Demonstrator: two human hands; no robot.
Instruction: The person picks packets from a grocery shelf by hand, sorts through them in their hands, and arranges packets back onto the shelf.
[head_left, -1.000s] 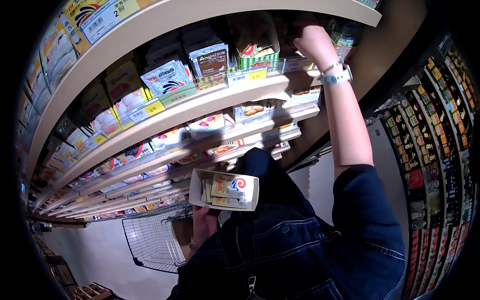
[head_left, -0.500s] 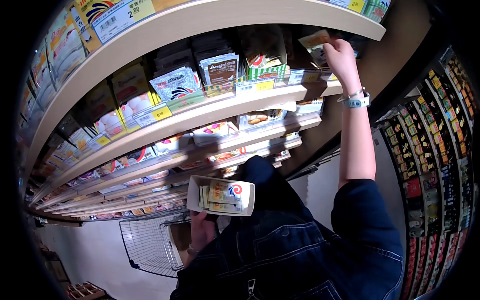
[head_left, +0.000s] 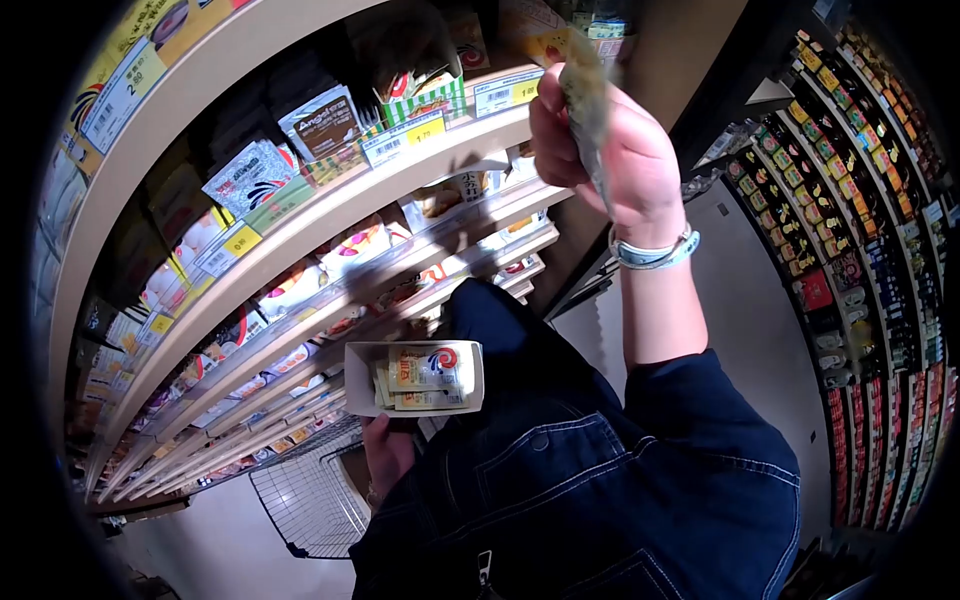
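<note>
My left hand (head_left: 387, 452) grips a small open white box (head_left: 360, 378) from below, at the height of my lap. Several yellow-and-white Angel sachets (head_left: 425, 372) lie in that box. Raised in front of the upper shelf, my right hand (head_left: 625, 150) pinches a sachet (head_left: 587, 105), seen nearly edge-on and blurred. Behind it, a yellowish packet (head_left: 535, 28) stands on the shelf. To its left are a green-striped box (head_left: 425, 98) with packets in it, a brown Angel packet (head_left: 322, 122) and a silvery packet (head_left: 250, 178).
Curved shelf tiers (head_left: 400, 165) with price tags (head_left: 403, 138) fill the left side. A wire shopping cart (head_left: 310, 500) stands on the floor below. Across the aisle, at right, is another stocked shelf (head_left: 850, 250).
My right hand has drawn back from the upper shelf toward me with the sachet. The view has shifted, and the box in my left hand appears slightly further left.
</note>
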